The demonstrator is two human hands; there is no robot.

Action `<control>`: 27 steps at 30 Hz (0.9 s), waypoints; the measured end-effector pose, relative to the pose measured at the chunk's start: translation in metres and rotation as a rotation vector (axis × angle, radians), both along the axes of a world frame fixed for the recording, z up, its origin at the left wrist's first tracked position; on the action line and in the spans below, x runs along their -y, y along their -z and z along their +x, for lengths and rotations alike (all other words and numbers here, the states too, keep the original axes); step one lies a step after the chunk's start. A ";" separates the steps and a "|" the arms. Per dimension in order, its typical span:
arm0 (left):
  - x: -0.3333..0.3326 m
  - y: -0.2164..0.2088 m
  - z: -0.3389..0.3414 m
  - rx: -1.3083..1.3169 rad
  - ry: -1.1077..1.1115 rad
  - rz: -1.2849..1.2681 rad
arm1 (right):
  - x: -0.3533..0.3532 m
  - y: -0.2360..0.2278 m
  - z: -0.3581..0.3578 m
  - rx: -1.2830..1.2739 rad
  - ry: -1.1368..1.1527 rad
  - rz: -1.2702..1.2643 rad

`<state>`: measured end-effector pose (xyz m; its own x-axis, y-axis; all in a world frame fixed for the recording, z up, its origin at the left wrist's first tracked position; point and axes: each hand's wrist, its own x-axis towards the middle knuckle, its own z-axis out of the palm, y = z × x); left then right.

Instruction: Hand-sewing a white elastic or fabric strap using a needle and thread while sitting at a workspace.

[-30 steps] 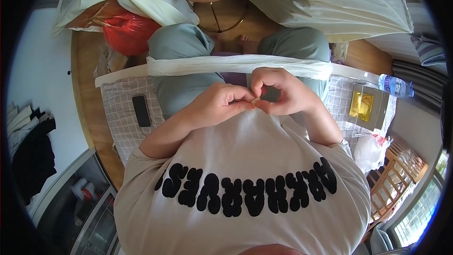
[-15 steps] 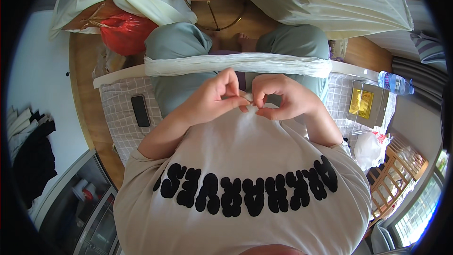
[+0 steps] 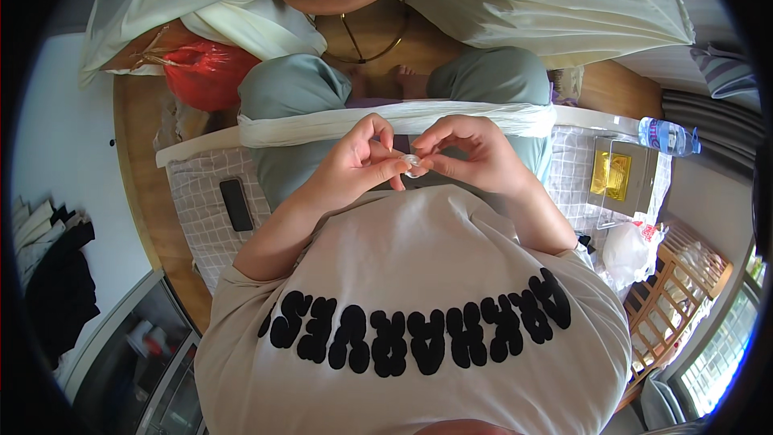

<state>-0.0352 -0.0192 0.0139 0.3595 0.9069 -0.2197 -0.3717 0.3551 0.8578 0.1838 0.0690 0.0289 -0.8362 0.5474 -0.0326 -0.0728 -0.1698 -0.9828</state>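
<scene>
Between my fingertips, in front of my chest, is a small whitish, shiny bit (image 3: pixel 412 163); it looks like a little ring or ball of thread, too small to tell. My left hand (image 3: pixel 369 157) pinches it from the left with thumb and fingers. From the other side my right hand (image 3: pixel 467 151) has its thumb against it, fingers curled above. Just beyond the hands, a skein of white thread (image 3: pixel 338 127) is stretched round both my knees. Whether a strand runs from the skein to my fingers cannot be seen.
A black phone (image 3: pixel 236 205) lies on the checked bedspread (image 3: pixel 196 185) to the left. On the right are a box with a gold panel (image 3: pixel 610 176), a water bottle (image 3: pixel 668 137) and a white plastic bag (image 3: pixel 630 254). A red bag (image 3: pixel 211 76) stands by my left knee.
The small whitish bit now shows more plainly between my fingertips. My right index finger has lifted away from it, and both hands have shifted slightly left in the picture.
</scene>
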 end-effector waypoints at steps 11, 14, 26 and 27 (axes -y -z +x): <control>-0.011 0.011 0.009 0.162 -0.079 -0.146 | -0.013 0.013 0.007 0.075 0.188 -0.196; -0.013 0.014 0.009 0.213 -0.101 -0.140 | -0.012 0.013 0.009 -0.029 0.139 -0.418; -0.017 0.014 0.011 0.148 -0.149 -0.086 | 0.011 0.008 -0.002 -0.013 0.289 -0.334; -0.016 0.014 0.010 0.126 -0.133 -0.066 | 0.011 0.007 -0.003 -0.042 0.291 -0.336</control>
